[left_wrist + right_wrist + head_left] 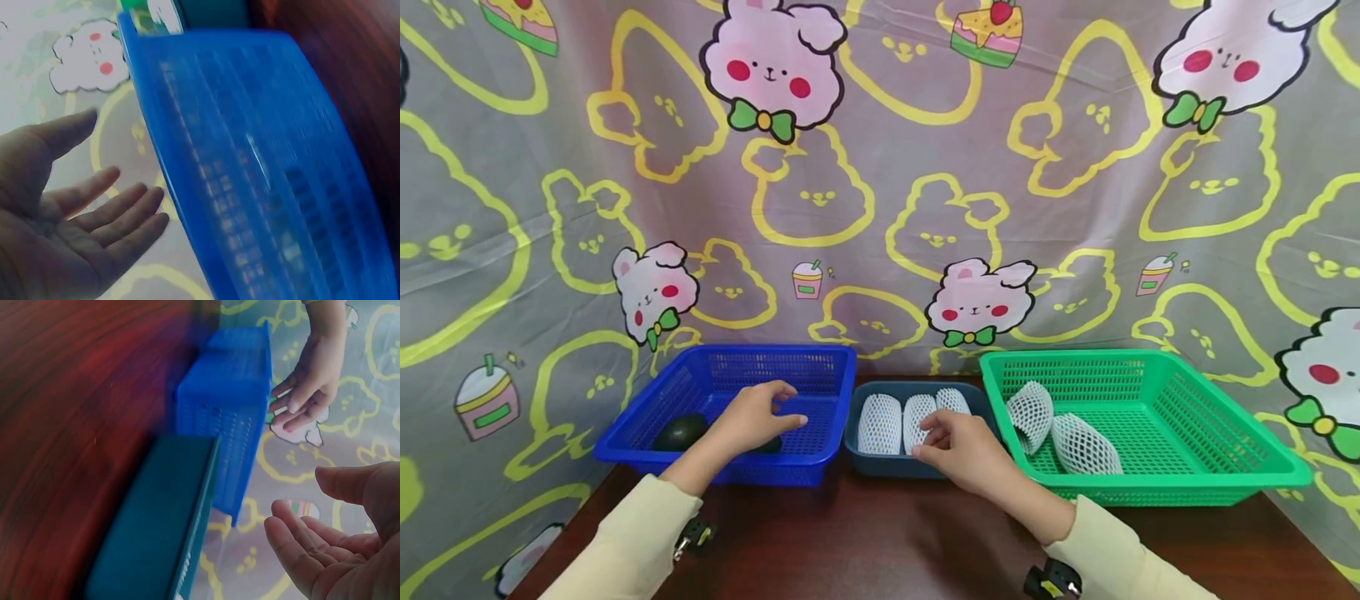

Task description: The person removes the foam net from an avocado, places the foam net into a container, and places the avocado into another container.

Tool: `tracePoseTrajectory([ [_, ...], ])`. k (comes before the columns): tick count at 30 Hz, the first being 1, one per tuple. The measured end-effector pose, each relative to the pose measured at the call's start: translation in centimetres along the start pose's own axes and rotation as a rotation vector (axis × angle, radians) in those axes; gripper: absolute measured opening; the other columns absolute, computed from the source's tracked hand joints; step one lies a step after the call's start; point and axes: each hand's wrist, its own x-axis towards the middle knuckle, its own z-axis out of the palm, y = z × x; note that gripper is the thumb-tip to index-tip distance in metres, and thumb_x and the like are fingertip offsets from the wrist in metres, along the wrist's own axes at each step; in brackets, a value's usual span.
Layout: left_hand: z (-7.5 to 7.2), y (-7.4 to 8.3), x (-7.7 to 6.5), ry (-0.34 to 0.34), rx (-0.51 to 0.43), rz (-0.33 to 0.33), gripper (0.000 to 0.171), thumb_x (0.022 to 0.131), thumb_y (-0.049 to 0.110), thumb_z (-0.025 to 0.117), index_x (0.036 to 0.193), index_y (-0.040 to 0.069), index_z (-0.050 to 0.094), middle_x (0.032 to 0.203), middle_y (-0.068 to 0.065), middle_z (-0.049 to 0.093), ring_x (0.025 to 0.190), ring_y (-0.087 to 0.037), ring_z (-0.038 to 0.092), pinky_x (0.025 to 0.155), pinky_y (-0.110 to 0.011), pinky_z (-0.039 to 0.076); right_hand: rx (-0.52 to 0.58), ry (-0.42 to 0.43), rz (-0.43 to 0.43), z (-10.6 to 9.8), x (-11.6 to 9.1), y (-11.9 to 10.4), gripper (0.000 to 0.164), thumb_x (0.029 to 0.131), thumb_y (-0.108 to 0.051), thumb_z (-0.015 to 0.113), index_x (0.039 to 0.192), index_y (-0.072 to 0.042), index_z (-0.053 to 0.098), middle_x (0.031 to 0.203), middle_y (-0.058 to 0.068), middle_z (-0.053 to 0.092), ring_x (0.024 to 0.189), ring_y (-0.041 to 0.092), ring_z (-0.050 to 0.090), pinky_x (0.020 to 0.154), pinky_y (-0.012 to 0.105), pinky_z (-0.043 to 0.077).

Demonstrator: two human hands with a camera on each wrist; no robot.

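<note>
Over the blue basket point(722, 475) hovers my left hand point(760, 417), its fingers spread and relaxed with nothing in them. Inside that basket lies a dark green, rounded fruit that looks like an avocado point(681, 432); another dark piece shows partly behind the hand. My right hand point(966, 450), loosely bent and holding nothing, is above the right side of a dark blue-grey tray point(880, 467). White foam net sleeves point(880, 423) stand side by side in the tray, one partly covered by the right fingers. In the left wrist view, the left palm point(69, 244) faces the basket's side.
To the right stands a green basket point(1165, 490) with two white foam nets point(1086, 443) at its left side. All containers rest on a dark reddish-brown table point(850, 542). A patterned cloth point(880, 208) hangs close behind them.
</note>
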Motion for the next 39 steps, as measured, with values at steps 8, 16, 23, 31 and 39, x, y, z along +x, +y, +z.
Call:
tracePoseTrajectory([
  [8,2.4,4.0,0.2,0.133,-0.273,0.078,0.037,0.085,0.024,0.077,0.115,0.007,0.066,0.112,-0.009,0.067,0.101,-0.027,0.065,0.085,-0.045,0.053,-0.045,0.105,0.065,-2.9,-0.8,1.3,0.031,0.081,-0.016,0.080,0.106,-0.004,0.066,0.083,-0.001,0.065,0.074,0.013,0.063,0.065,0.030,0.055],
  [16,6.1,7.4,0.6,0.076,-0.490,0.156,0.032,0.087,0.022,0.075,0.114,0.008,0.066,0.107,-0.004,0.067,0.096,-0.021,0.066,0.079,-0.037,0.054,-0.125,0.156,0.083,-6.1,-1.4,3.7,0.037,0.085,-0.019,0.076,0.113,0.001,0.062,0.097,0.009,0.067,0.087,0.023,0.065,0.072,0.037,0.056],
  [23,8.8,10.2,1.6,-0.045,-0.602,0.182,0.035,0.090,0.024,0.072,0.118,0.004,0.065,0.110,-0.007,0.067,0.097,-0.021,0.065,0.077,-0.034,0.055,-0.219,0.189,0.088,-8.5,-2.1,6.1,0.047,0.088,-0.021,0.073,0.121,0.007,0.054,0.108,0.022,0.064,0.099,0.037,0.063,0.078,0.049,0.053],
  [31,12.2,13.2,2.0,-0.183,-0.838,0.092,0.037,0.090,0.017,0.071,0.120,-0.002,0.063,0.101,-0.008,0.069,0.093,-0.026,0.067,0.081,-0.038,0.055,-0.292,0.188,0.125,-10.9,-2.2,9.2,0.048,0.091,-0.017,0.068,0.125,0.013,0.050,0.113,0.031,0.059,0.104,0.046,0.058,0.079,0.055,0.049],
  [39,15.2,15.9,1.7,-0.307,-1.040,0.018,0.038,0.090,0.007,0.068,0.123,-0.009,0.057,0.099,-0.011,0.069,0.094,-0.034,0.068,0.081,-0.037,0.055,-0.341,0.144,0.237,-12.7,-1.7,11.9,0.055,0.093,-0.022,0.066,0.125,0.019,0.046,0.117,0.039,0.053,0.104,0.052,0.053,0.077,0.057,0.048],
])
